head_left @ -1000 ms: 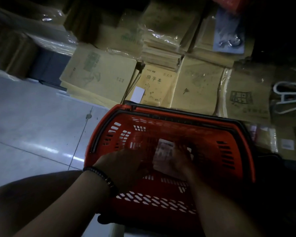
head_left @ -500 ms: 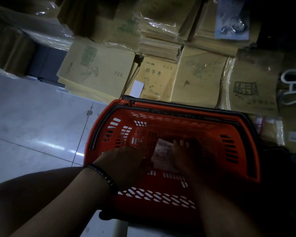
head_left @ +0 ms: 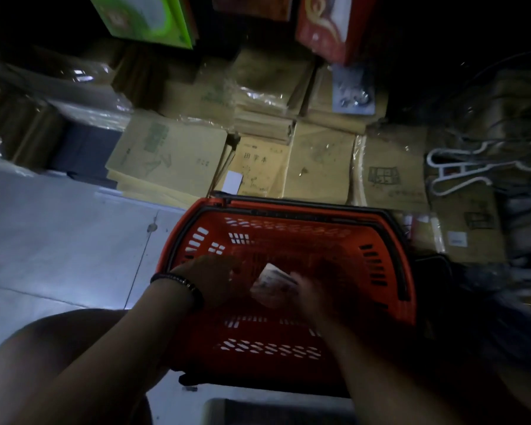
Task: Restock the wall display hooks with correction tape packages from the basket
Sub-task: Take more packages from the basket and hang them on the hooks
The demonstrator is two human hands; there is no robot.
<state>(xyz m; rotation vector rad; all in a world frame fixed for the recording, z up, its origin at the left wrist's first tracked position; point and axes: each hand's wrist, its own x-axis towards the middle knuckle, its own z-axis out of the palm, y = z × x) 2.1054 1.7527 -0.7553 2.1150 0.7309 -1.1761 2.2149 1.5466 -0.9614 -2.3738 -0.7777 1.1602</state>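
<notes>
Inside the orange basket (head_left: 383, 265), mid-floor toward its left wall: a small pale bundle of correction tape packages (head_left: 272, 282). Right hand (head_left: 316, 299): grip curled on the bundle's right edge. Left hand (head_left: 212, 279) at the bundle's left edge; grip too dim to read. No display hooks in view; exercise book stacks (head_left: 319, 167) lie beyond the far rim. Judgement: pick-up stage, hanging not yet begun for this bundle, the only stock I can make out.

The light is dim and the upper part of the scene is nearly black. A pale grey tiled floor (head_left: 59, 240) gleams at the left. Beyond it lie stacks of brown paper exercise books in clear plastic wrap (head_left: 319, 167), with a green cardboard box (head_left: 147, 19) and a red cardboard box (head_left: 325, 29) above them.
</notes>
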